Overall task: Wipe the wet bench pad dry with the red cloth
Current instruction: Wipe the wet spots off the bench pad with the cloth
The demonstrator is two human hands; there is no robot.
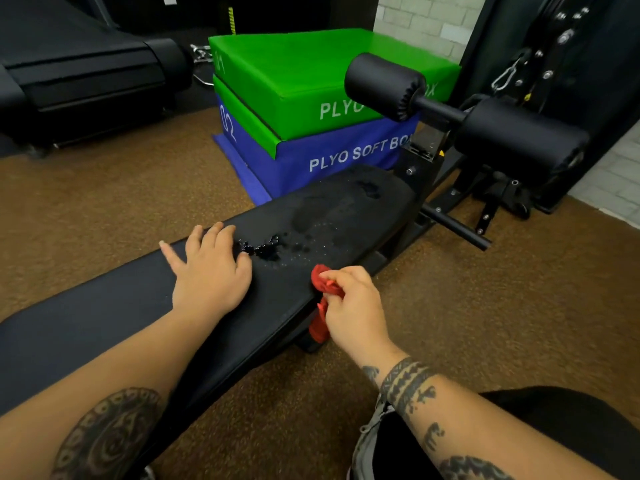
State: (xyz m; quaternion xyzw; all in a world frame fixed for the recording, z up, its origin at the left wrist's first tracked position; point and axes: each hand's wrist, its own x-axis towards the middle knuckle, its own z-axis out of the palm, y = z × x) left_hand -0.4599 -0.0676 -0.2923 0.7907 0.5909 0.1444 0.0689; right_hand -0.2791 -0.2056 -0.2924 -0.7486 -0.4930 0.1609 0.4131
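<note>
Bench pad [131, 306] runs from near left to far right, and it is wet: a puddle [263, 249] with scattered drops sits just right of the left hand [211, 271], which lies flat and spread on the pad. Farther along, a dull smeared patch [322, 211] shows. The right hand [353, 303] is clenched around the bunched red cloth [320, 282] at the pad's near edge. Wiping looks barely begun; most water remains. No containers are visible.

green plyo box [311, 71] atop blue plyo box [332, 161], treadmill [79, 71] left
</note>
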